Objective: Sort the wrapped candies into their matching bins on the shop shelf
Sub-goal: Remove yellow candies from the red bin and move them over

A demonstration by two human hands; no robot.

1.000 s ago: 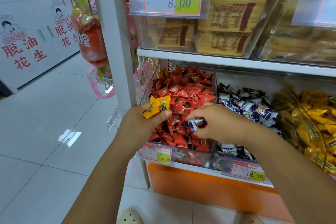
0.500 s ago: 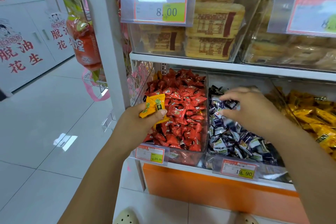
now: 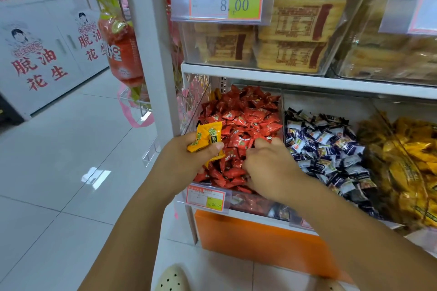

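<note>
Just left of the right hand [image 3: 269, 168], the left hand [image 3: 186, 160] pinches yellow candies [image 3: 207, 139], apparently holding them apart from the red candies [image 3: 246, 116]. The right hand's curled fingers dig into that pile; whether they grasp anything, I cannot tell.

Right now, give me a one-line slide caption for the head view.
Left hand grips yellow candies while the right hand reaches into the red candy bin.
</note>
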